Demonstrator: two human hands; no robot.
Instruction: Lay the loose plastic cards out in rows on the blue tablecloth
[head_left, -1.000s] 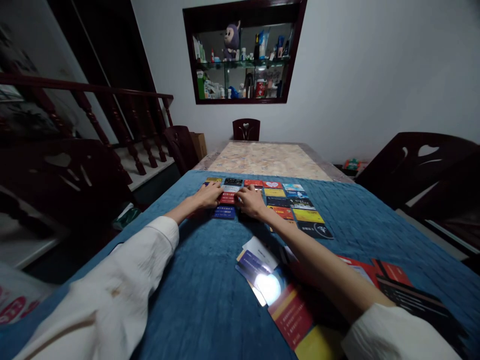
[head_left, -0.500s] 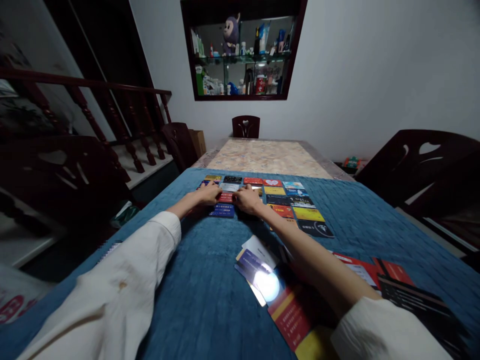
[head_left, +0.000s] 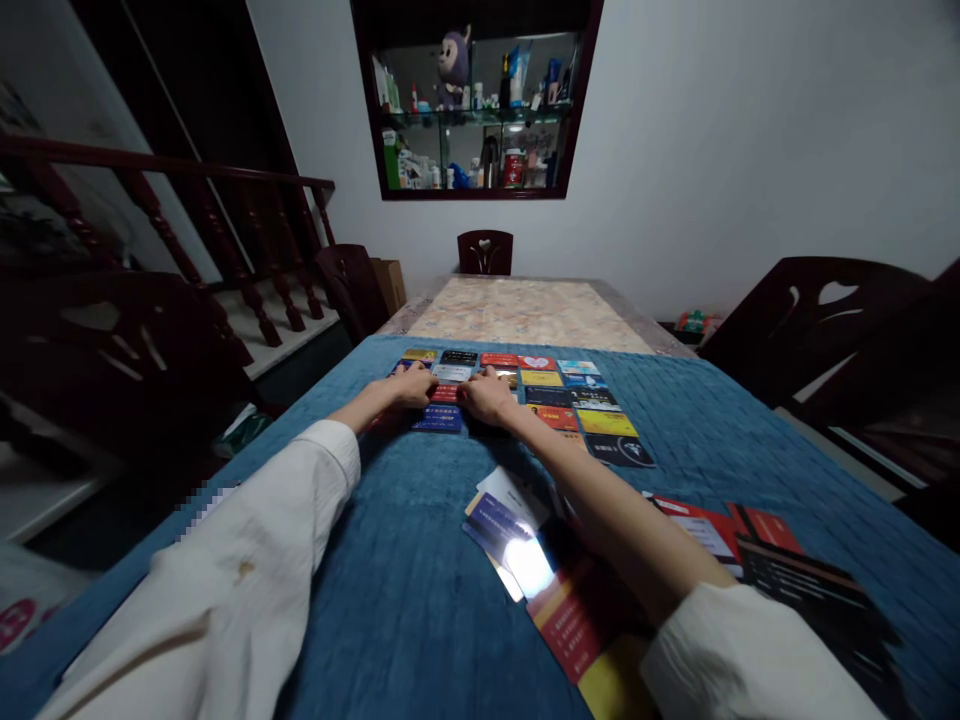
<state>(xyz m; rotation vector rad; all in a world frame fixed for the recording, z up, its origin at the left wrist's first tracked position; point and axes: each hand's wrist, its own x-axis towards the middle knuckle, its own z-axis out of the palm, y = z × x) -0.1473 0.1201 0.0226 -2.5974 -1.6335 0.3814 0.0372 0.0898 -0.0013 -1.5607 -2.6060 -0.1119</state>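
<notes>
One red card [head_left: 447, 393] lies between the left hand [head_left: 412, 386] and right hand [head_left: 486, 396], nearer the worktop's [head_left: 405, 580] left edge than its right. Both hands are curled narrow; any grip is unclear. Card rows [head_left: 547, 396] surround it, partly covered by the hands. Loose cards [head_left: 504, 520] overlap toward the near edge.

A blue cloth [head_left: 397, 600] covers the near part of the table [head_left: 525, 312]; past both hands, the tabletop shows a beige pattern. On the cloth, a red card [head_left: 445, 393] lies between the left hand [head_left: 412, 385] and right hand [head_left: 487, 397] — a blue card [head_left: 437, 418] just nearer the wearer. Rows of cards [head_left: 607, 422] spread right of the right hand. Nearer than the grip lie overlapping loose cards [head_left: 499, 520] — a bright glare on them — with black cards [head_left: 810, 590] farther right.
</notes>
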